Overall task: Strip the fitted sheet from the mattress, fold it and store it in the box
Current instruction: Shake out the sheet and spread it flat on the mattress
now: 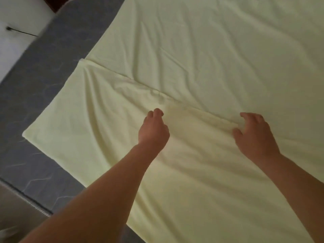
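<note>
A pale yellow fitted sheet (pixel 201 55) lies spread over the grey mattress (pixel 43 81). Its near part is folded over itself, and the folded edge runs diagonally from upper left to the middle right. My left hand (pixel 154 130) sits at that edge with its fingers curled down into the fabric, pinching it. My right hand (pixel 254 134) grips the same edge farther right, thumb below and fingers above the hem. Creases fan out to the left of my left hand. No box is in view.
Bare mattress shows along the left side, with its piped edge (pixel 29 202) at the lower left. Beyond it at the top left is white floor (pixel 15 18) with a dark cord. The sheet runs out of view to the right.
</note>
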